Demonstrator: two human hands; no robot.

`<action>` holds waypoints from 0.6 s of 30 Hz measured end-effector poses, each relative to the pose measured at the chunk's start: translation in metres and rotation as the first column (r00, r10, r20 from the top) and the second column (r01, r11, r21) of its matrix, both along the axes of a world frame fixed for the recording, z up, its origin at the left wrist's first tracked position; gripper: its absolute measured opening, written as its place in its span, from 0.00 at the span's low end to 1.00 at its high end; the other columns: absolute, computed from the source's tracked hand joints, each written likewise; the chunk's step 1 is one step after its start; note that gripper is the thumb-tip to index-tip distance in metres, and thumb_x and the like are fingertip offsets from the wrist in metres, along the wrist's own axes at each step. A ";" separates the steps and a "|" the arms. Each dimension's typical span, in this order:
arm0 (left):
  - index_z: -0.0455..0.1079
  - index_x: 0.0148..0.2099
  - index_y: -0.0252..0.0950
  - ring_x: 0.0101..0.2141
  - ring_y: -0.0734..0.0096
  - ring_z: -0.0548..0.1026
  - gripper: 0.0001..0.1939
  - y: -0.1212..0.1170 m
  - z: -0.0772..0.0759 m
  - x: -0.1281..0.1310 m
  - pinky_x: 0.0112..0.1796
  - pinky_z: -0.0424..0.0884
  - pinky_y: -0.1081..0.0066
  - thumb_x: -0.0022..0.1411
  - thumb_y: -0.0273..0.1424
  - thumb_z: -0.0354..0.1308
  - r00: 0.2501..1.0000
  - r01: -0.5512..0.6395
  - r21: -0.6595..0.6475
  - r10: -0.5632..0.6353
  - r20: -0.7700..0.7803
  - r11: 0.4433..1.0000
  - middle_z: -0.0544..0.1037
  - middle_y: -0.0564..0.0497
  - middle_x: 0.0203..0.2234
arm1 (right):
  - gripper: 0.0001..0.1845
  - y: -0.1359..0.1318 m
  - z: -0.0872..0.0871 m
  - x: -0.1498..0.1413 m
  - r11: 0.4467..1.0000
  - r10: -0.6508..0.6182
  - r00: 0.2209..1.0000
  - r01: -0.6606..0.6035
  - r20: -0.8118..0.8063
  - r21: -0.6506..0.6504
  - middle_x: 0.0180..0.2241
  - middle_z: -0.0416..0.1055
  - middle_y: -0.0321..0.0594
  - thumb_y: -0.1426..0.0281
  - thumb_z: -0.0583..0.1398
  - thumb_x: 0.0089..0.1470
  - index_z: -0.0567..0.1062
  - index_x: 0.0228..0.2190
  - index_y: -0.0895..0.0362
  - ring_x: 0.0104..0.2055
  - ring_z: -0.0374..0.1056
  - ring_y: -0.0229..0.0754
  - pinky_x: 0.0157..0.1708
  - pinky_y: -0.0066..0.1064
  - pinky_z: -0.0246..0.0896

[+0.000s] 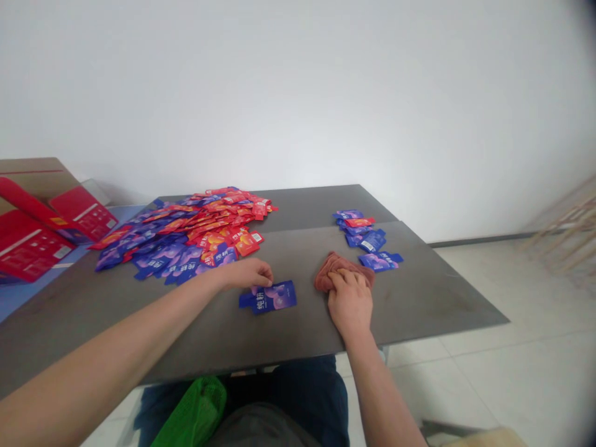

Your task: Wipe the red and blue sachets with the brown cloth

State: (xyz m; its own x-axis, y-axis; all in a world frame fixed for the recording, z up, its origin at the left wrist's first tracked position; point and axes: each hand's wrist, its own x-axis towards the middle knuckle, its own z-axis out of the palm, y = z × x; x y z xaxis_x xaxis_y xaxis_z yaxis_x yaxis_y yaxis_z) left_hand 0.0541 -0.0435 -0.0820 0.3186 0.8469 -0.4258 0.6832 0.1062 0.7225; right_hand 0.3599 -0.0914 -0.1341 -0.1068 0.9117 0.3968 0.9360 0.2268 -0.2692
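A blue pouch with a spout-like end lies flat on the grey table, its printed side up. At its upper edge are the curled fingers of my left hand, closed on that edge. My right hand presses a folded reddish-brown cloth against the table, fingers bent over it. Just beyond the cloth lies another blue pouch, the nearest of a small row. A large heap of red and blue pouches spreads out beyond my left forearm.
Red printed cardboard boxes stand on a blue surface at the far left. A small row with a red pouch among blue ones lies at the right. Green mesh hangs by my lap. A white wall backs the table.
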 end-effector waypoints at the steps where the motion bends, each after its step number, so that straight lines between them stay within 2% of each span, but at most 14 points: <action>1: 0.77 0.38 0.37 0.26 0.66 0.75 0.16 -0.007 -0.002 -0.005 0.29 0.69 0.69 0.50 0.42 0.67 1.000 -0.019 0.002 0.018 0.022 1.000 0.79 0.53 0.25 | 0.18 0.000 0.000 0.000 1.000 0.000 1.000 0.000 0.002 -0.002 0.55 0.74 0.45 0.72 0.58 0.61 0.80 0.51 0.51 0.55 0.60 0.54 0.51 0.42 0.56; 5: 0.74 0.39 0.37 0.32 0.61 0.79 0.18 -0.042 -0.015 -0.027 0.36 0.74 0.65 0.52 0.44 0.64 0.983 -0.152 0.077 0.142 0.119 0.985 0.80 0.51 0.28 | 0.18 0.002 -0.002 0.003 1.000 0.003 1.000 -0.003 0.007 0.008 0.55 0.74 0.45 0.73 0.58 0.62 0.80 0.51 0.52 0.55 0.60 0.53 0.53 0.41 0.56; 8: 0.72 0.40 0.37 0.41 0.58 0.79 0.18 -0.067 -0.028 -0.039 0.45 0.75 0.60 0.55 0.46 0.61 0.953 -0.267 0.180 0.232 0.192 0.947 0.81 0.46 0.38 | 0.19 0.001 0.001 0.002 0.999 0.025 1.000 -0.025 -0.018 0.019 0.53 0.74 0.44 0.74 0.58 0.61 0.80 0.51 0.52 0.54 0.60 0.51 0.55 0.39 0.56; 10: 0.71 0.38 0.38 0.47 0.55 0.78 0.16 -0.081 -0.034 -0.040 0.51 0.73 0.58 0.57 0.45 0.61 0.944 -0.299 0.263 0.243 0.224 0.917 0.80 0.44 0.46 | 0.20 -0.004 0.007 -0.006 0.998 0.065 0.996 -0.063 -0.061 0.029 0.53 0.74 0.43 0.75 0.58 0.61 0.80 0.51 0.51 0.54 0.61 0.49 0.55 0.38 0.56; 14: 0.75 0.36 0.39 0.50 0.54 0.77 0.10 -0.105 -0.038 -0.029 0.55 0.71 0.57 0.61 0.40 0.61 0.980 -0.198 0.475 0.165 0.110 0.857 0.79 0.45 0.49 | 0.22 -0.029 0.026 -0.050 0.966 0.256 0.963 -0.253 -0.081 0.048 0.54 0.73 0.42 0.74 0.59 0.61 0.78 0.55 0.48 0.54 0.60 0.50 0.56 0.39 0.57; 18: 0.77 0.40 0.40 0.55 0.54 0.74 0.06 -0.120 -0.040 -0.012 0.58 0.68 0.58 0.61 0.32 0.60 0.993 -0.055 0.603 0.108 -0.051 0.796 0.78 0.46 0.54 | 0.20 -0.051 0.034 -0.101 0.889 0.457 0.888 -0.457 0.055 -0.019 0.52 0.73 0.43 0.69 0.59 0.63 0.77 0.55 0.46 0.54 0.60 0.52 0.52 0.43 0.58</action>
